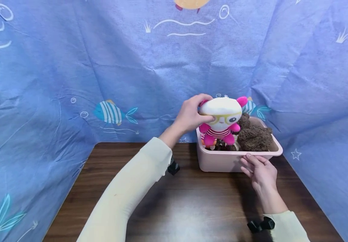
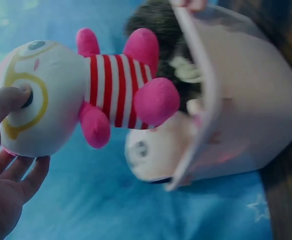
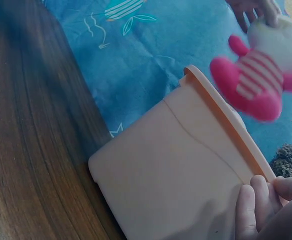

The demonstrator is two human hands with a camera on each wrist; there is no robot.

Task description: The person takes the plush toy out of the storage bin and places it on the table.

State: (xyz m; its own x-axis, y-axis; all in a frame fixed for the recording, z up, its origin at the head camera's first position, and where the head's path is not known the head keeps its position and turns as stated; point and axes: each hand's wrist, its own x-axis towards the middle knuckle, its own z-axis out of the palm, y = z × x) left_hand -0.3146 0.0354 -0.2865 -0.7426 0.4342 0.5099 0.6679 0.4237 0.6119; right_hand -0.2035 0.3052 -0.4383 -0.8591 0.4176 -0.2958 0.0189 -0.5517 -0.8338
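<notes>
My left hand [image 1: 190,114] grips the head of a plush toy [image 1: 222,106] with a white face, yellow glasses, pink limbs and a red-and-white striped body. The thumb presses its face, over one eye in the left wrist view. The toy hangs upright above the left part of a pale pink plastic bin [image 1: 219,163]. My right hand [image 1: 263,173] pinches the bin's front rim, thumb over the edge and fingers against the outer wall. Inside the bin lie a brown curly plush toy [image 1: 255,137] and another plush toy [image 2: 151,150] with a pale head, partly hidden.
The bin stands at the back right of a dark wooden table [image 1: 161,201]. Behind the table hangs a blue cloth [image 1: 149,74] printed with fish, which also covers both sides. Black camera mounts [image 1: 174,166] sit at the wrists.
</notes>
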